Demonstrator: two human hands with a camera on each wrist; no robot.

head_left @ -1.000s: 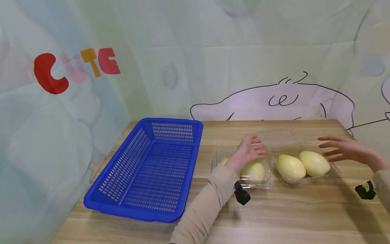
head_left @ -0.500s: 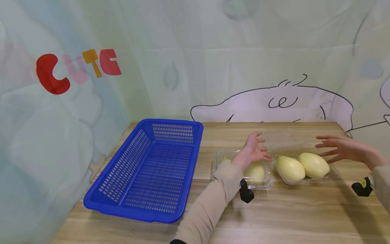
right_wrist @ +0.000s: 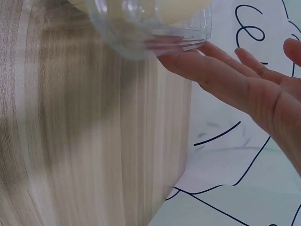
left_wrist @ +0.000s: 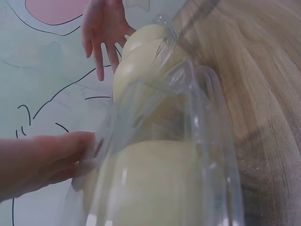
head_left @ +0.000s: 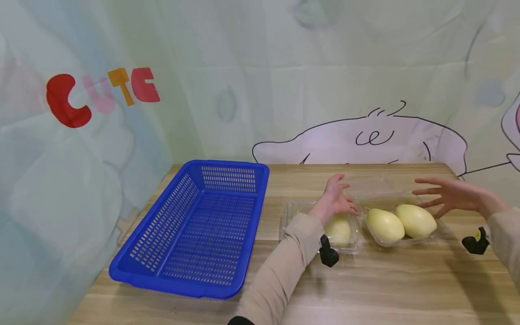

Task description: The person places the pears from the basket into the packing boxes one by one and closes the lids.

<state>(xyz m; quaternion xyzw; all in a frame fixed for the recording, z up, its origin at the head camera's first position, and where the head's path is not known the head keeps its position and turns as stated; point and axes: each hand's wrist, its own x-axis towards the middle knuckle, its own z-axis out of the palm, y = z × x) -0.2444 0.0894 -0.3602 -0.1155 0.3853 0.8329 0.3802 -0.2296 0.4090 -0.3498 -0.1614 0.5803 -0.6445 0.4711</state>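
Observation:
Two pale yellow pears, the left pear (head_left: pixel 385 225) and the right pear (head_left: pixel 415 220), lie in an open clear plastic clamshell box (head_left: pixel 406 242) whose lid (head_left: pixel 367 186) leans back behind them. Left of it stands a second clear clamshell box (head_left: pixel 352 247), its lid down, with another pear (head_left: pixel 338 230) inside. My left hand (head_left: pixel 335 201) hovers over this box, fingers apart and loosely bent, and partly hides it. Beside the open box's right end, my right hand (head_left: pixel 455 195) has its fingers spread. In the right wrist view its fingertips are close to the plastic; contact is unclear.
A large blue plastic basket (head_left: pixel 253 234) with slotted walls stands on the left half of the wooden table (head_left: pixel 365 289). A printed cloth (head_left: pixel 325 90) hangs behind the table and along its left side.
My right hand has moved slightly left towards the open box. My left hand has shifted a little right, over the lidded box. The boxes and basket have stayed in place.

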